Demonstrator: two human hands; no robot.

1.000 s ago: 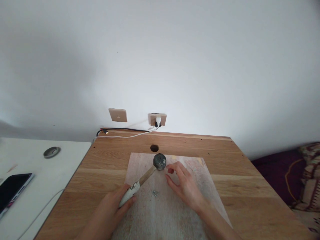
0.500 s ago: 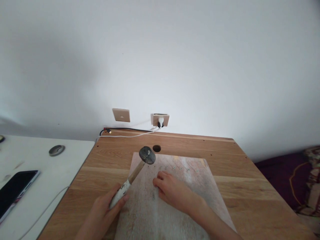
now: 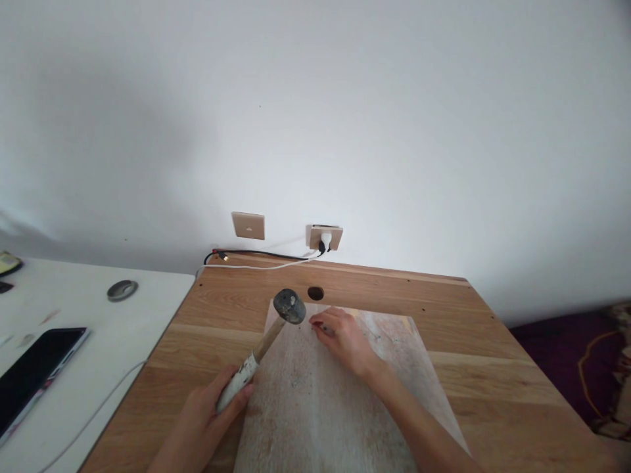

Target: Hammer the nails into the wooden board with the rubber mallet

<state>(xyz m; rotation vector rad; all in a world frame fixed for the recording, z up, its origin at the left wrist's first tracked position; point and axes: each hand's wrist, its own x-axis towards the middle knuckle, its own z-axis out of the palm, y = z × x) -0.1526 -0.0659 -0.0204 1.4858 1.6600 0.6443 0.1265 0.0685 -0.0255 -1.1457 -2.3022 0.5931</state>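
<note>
My left hand (image 3: 206, 408) is wrapped round the white-coated handle of a rubber mallet (image 3: 290, 307). The mallet's dark, worn head is raised, in view above the far left part of a pale, scuffed board (image 3: 320, 414). On the far part of that board is my right hand (image 3: 348, 343), its fingers bent and pinched together near the edge. Whatever may be between those fingertips is too small to make out. Several tiny dark and greenish specks (image 3: 378, 337) mark the board beside and behind the right hand.
The board lies on a wooden desk (image 3: 493, 387) with a round cable hole (image 3: 315, 293). Cables (image 3: 276, 267) run along the wall to a socket (image 3: 326, 238). Left, a white table (image 3: 148, 302) carries a phone (image 3: 39, 368) and a grey ring-shaped object (image 3: 122, 290).
My right hand has moved away from me over the board, towards its far edge. The left hand still holds the mallet in nearly the same pose. The view has turned slightly left.
</note>
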